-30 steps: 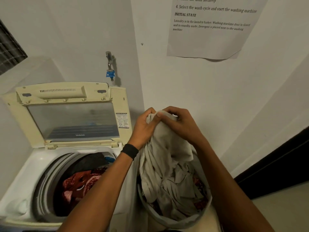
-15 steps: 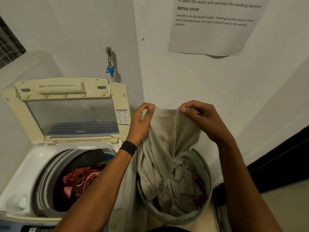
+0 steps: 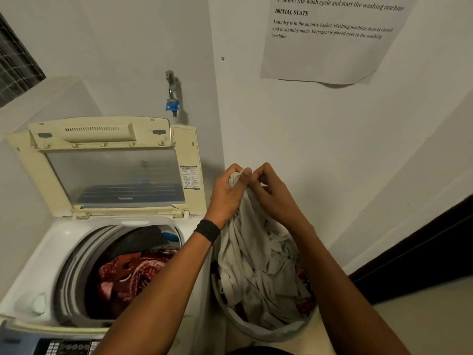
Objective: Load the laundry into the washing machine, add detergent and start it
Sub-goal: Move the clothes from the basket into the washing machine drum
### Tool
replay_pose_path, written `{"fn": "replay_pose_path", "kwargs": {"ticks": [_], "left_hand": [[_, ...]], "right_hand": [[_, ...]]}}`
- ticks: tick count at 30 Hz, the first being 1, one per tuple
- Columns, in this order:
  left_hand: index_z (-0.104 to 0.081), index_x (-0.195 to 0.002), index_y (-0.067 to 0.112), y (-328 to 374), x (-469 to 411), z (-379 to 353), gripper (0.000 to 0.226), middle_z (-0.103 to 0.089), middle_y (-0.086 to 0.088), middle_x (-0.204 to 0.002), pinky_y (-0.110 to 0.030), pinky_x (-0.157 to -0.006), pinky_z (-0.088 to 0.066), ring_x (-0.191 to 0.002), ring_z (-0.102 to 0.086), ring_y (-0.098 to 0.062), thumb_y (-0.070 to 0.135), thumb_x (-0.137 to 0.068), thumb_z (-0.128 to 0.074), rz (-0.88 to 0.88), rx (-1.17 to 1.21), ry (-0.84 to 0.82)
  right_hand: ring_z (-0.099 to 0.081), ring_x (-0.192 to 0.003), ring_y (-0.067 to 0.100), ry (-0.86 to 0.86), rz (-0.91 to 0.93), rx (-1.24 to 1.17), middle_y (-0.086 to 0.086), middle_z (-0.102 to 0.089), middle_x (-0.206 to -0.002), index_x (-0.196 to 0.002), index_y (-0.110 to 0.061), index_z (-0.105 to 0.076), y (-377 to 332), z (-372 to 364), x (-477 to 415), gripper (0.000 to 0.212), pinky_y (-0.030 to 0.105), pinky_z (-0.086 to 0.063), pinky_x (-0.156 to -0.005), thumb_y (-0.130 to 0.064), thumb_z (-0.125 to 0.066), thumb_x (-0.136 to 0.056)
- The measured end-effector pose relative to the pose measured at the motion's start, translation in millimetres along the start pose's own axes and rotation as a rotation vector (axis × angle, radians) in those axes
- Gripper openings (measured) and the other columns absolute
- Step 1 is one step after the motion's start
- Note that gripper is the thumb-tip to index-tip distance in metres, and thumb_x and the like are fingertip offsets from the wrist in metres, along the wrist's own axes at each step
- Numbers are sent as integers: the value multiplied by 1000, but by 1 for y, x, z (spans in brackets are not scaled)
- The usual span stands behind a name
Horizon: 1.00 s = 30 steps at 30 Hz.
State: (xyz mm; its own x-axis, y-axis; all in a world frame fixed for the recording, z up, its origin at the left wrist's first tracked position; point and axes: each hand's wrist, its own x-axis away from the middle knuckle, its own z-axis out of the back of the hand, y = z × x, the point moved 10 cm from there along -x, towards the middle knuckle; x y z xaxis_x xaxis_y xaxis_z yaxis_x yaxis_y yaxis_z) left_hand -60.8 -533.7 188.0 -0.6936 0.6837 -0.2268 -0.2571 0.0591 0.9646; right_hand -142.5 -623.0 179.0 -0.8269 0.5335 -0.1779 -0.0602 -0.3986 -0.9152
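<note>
The left grip [image 3: 226, 193] and right grip [image 3: 275, 198] are both clenched on the top edge of the pale garment [image 3: 245, 252], pinching it close together. Its bulk hangs below them into the laundry basket [image 3: 258, 334], where it lies over some reddish pieces [image 3: 305, 304]. To lift well, the person should probably gather more cloth and raise it until the tail clears the basket rim, then carry it left and down over the open washing machine [image 3: 56, 242], whose drum, below and left of the left grip, holds a red patterned cloth [image 3: 128, 275] and a dark garment [image 3: 143, 239].
</note>
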Motion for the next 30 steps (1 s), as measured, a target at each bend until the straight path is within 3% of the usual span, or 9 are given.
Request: {"fn": "replay_pose_path", "kwargs": {"ticks": [3,6,9,12,17,20,23,27,30], "left_hand": [[-51,-83,3,2,-6,15,40,-50,5,-69,-26,-66,-40,-66,-47,-6,36,-107,-51,13,14,71],[-49,-87,-5,8,-14,36,49,-44,-1,-71,-26,-65,-37,-65,-43,-9,40,-107,-48,-9,-9,122],[-52,-87,-2,7,-16,42,46,-47,7,-68,-25,-67,-38,-66,-45,-8,39,-107,-49,-24,-31,123],[-53,-88,3,9,-11,36,43,-50,3,-74,-22,-68,-41,-68,-47,-7,45,-99,-57,-29,5,103],[-62,-115,4,13,-4,5,39,-72,-4,-105,-29,-88,-56,-100,-69,-16,29,-88,-74,-31,25,-173],[-68,-108,6,10,-1,-3,26,-70,1,-95,-25,-76,-55,-88,-66,-12,16,-88,-80,18,-14,-229],[-67,-94,4,12,0,8,22,-65,2,-83,-25,-73,-49,-78,-60,-9,25,-95,-72,-7,-36,-153],[-59,-86,12,6,-3,26,27,-56,5,-75,-31,-74,-45,-73,-53,-11,31,-106,-57,3,3,-10],[-57,-77,34,0,-9,43,31,-54,12,-73,-34,-76,-44,-72,-52,-10,38,-107,-52,42,16,63]], "right_hand": [[-50,-58,10,-134,-46,146,2,-57,-66,-85,-24,-52,16,3,12,38,30,-41,-60,-59,-51,-101],[-46,-58,8,-194,-37,227,-7,-47,-62,-72,-20,-51,34,23,23,44,32,-37,-60,-54,-57,-101],[-53,-65,9,-166,-55,213,-7,-57,-69,-77,-25,-61,34,53,24,29,34,-42,-64,-44,-65,-99],[-64,-80,12,-54,88,206,-6,-68,-83,-85,-24,-68,-7,81,18,13,32,-48,-72,-30,-74,-94],[-64,-81,14,86,319,168,-3,-68,-87,-83,-16,-67,-69,74,8,15,25,-47,-71,-5,-78,-83],[-59,-74,12,72,264,116,-5,-63,-80,-81,-19,-60,-56,45,0,22,32,-45,-67,0,-70,-81],[-46,-61,6,56,84,66,-6,-53,-68,-86,-20,-53,-26,31,-3,20,26,-40,-61,-22,-72,-93],[-54,-63,19,-213,-65,51,12,-61,-74,-93,-13,-62,14,8,4,47,40,-45,-62,-59,-64,-94],[-69,-88,23,-449,-124,194,6,-72,-95,-99,-18,-74,43,-3,21,42,50,-56,-85,-59,-66,-93]]}}
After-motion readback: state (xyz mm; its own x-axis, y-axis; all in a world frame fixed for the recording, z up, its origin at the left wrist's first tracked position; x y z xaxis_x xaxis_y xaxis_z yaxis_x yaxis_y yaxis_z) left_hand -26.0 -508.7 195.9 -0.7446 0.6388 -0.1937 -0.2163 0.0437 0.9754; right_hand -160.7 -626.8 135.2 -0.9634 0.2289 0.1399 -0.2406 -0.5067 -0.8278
